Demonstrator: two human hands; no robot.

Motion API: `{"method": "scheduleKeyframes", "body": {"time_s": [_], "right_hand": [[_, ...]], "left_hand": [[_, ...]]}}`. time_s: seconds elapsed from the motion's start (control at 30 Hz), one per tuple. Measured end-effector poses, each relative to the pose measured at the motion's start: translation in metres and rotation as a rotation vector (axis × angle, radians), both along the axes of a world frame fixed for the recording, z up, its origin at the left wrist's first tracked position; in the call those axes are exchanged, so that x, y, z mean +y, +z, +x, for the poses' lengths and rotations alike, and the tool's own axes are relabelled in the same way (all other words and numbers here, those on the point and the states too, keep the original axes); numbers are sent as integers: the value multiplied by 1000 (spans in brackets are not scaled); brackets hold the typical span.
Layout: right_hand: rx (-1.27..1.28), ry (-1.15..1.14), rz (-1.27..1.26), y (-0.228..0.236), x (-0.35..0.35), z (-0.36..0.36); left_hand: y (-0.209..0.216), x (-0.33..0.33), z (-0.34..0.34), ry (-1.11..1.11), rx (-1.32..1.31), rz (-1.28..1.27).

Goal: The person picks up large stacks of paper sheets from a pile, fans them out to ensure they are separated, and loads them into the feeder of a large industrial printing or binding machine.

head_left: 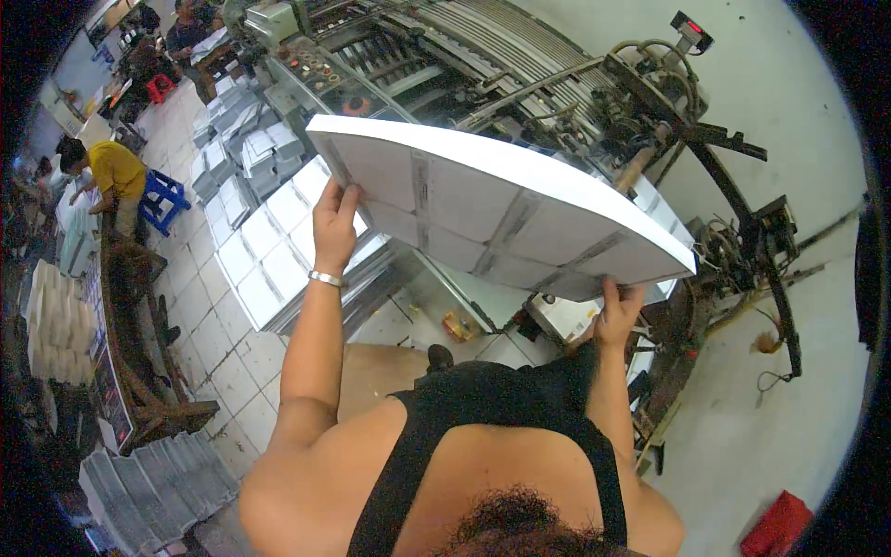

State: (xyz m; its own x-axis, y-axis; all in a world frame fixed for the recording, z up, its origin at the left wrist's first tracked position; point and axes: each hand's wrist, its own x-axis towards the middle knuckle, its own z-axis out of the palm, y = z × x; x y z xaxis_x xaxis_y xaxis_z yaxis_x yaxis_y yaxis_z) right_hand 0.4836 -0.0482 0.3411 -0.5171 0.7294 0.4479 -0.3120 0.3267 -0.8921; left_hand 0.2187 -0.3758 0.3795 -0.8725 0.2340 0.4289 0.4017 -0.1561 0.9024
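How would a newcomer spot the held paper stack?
Start at the large machine along the top. In front of it, a white paper stack spans from the left hand to the right hand. Its grey-banded panels resemble the flat piles to its left, but only it is held up and bowed.

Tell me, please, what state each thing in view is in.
Sheet stack: held up, tilted, bowed
Left hand: gripping the stack's left end
Right hand: gripping its lower right edge
Sheet pile: lying flat
Blue stool: upright
Red stool: upright
Machine: running or stopped, cannot tell
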Motion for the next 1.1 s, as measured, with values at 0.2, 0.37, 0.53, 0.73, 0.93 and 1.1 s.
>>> {"method": "scheduleKeyframes", "body": {"time_s": [0.2, 0.37, 0.53, 0.73, 0.93, 1.1], "right_hand": [[10, 36, -40, 8, -2, -6], [-126, -12, -4, 6, 10, -5], [-33, -51, -39, 10, 6, -10], [-36, -22, 22, 6, 4, -6], [-80, -6, -4, 5, 10, -5], [-108, 6, 11, -7, 24, -3]], "left_hand": [[-20, -5, -17, -109, -76, 19], [-31, 9, -31, -181, -33, 113], [-30, 8, -29, -151, -19, 126], [-28, 8, -25, -158, -23, 137], [-35, 2, -33, -94, -37, 70], [-26, 22, -25, 432, 162, -173]]}}
